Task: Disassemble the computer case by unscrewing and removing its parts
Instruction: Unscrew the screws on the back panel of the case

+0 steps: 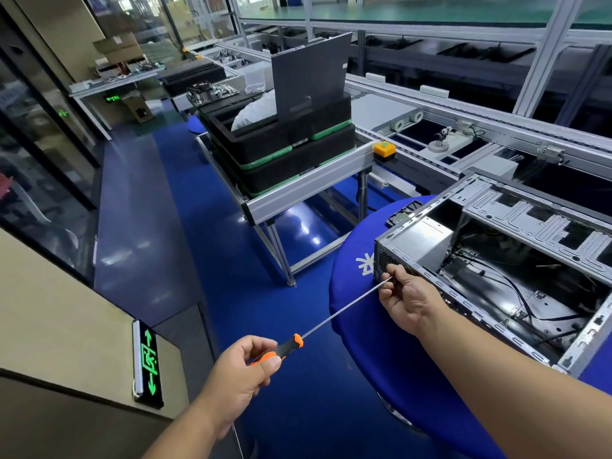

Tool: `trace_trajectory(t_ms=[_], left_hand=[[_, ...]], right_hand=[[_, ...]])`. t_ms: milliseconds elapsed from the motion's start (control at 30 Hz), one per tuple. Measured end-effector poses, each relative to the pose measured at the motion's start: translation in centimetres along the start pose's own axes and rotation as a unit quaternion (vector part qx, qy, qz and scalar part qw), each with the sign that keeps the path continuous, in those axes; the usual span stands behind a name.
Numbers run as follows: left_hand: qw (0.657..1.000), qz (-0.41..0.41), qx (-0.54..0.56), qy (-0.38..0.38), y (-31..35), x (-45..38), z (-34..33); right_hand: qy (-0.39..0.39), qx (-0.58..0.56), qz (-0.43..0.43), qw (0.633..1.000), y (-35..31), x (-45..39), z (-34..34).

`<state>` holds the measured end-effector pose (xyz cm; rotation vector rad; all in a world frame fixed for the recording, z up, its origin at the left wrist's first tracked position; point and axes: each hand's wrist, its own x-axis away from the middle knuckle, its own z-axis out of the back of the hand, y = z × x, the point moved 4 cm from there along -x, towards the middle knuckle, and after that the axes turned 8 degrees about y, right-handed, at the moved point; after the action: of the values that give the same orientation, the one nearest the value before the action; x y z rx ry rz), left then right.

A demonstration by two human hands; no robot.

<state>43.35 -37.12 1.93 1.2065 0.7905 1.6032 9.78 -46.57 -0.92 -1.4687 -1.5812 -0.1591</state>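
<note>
Head view: left hand (238,369) grips screwdriver (334,314), right hand (409,299) pinches its shaft beside computer case (496,260)

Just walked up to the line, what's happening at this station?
A person is taking apart an open computer case lying on a blue round table. The left hand grips the orange-and-black handle of a long screwdriver. The right hand pinches the shaft near its tip, steadying it at the case's rear corner. The side panel is already off and the internals and cables are exposed. Whether the tip sits on a screw cannot be told.
</note>
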Motion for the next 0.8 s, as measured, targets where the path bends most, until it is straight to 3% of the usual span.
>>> trace_trajectory(t_ms=[233, 533, 800], left_hand=[[0.999, -0.003, -0.029, 0.022, -0.1, 0.2, 0.2], [0.999, 0.003, -0.029, -0.014, -0.2, 0.2, 0.2], [0.997, 0.065, 0.015, -0.034, -0.6, 0.4, -0.1]], right_hand=[[-0.004, -0.002, -0.004, 1.0, -0.1, 0.3, 0.0], [0.0, -0.005, -0.001, 1.0, -0.1, 0.8, 0.0], [0.001, -0.005, -0.001, 1.0, -0.2, 1.2, -0.2]])
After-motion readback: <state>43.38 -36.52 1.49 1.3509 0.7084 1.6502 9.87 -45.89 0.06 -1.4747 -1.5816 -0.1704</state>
